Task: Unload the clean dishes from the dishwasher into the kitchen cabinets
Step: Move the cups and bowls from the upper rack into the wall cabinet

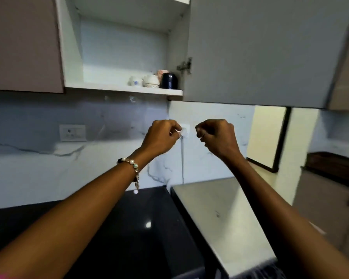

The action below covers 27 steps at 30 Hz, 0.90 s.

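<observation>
The cabinet (121, 47) stands open in the upper middle of the frame, its door (260, 51) swung out to the right. On its bottom shelf (109, 86), toward the right end near the hinge, cups sit close together: a small white cup (133, 81) with a blue mark, a white cup (152, 81), a pinkish one (162, 73) behind, and a dark blue mug (169, 81). All stand upright. The shelf's left half and the space above the cups lie open.

Below the cabinet, at frame centre, both forearms reach up and forward over the black counter (129, 228). The left hand (161, 137) and right hand (218, 137) are held near each other, apart, each curled into a loose fist with the grip closed on nothing visible. The left wrist wears a bead bracelet (132, 165); a ring (204, 134) shows on the right hand. A white top (220, 214) lies at lower right.
</observation>
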Each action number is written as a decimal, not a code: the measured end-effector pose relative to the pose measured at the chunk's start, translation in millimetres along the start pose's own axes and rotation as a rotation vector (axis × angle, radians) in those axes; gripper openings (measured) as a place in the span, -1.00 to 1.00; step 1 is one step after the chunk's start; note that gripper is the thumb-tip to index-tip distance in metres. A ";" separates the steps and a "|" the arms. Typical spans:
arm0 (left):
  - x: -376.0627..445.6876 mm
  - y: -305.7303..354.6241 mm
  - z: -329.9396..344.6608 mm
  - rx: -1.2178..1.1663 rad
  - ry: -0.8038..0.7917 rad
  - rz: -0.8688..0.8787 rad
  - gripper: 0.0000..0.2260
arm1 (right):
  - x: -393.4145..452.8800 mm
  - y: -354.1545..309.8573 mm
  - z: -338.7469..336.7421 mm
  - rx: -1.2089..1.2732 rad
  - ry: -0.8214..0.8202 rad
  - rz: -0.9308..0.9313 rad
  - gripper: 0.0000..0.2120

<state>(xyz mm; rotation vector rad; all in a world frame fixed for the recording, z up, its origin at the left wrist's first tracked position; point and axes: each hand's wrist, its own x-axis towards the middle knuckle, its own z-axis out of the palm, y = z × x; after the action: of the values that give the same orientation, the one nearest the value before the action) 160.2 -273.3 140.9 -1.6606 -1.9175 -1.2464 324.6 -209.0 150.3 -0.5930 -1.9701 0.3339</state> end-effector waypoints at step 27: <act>-315.5 239.4 376.3 -0.283 -0.617 -0.576 -0.90 | -409.7 306.0 -237.5 -0.011 -0.136 1.028 -0.89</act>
<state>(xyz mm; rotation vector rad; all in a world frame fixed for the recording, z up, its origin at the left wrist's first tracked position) 577.6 -199.9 -203.9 -1.8541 -2.8605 -1.3480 768.1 -178.3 -196.5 -1.6019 -1.6370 0.9996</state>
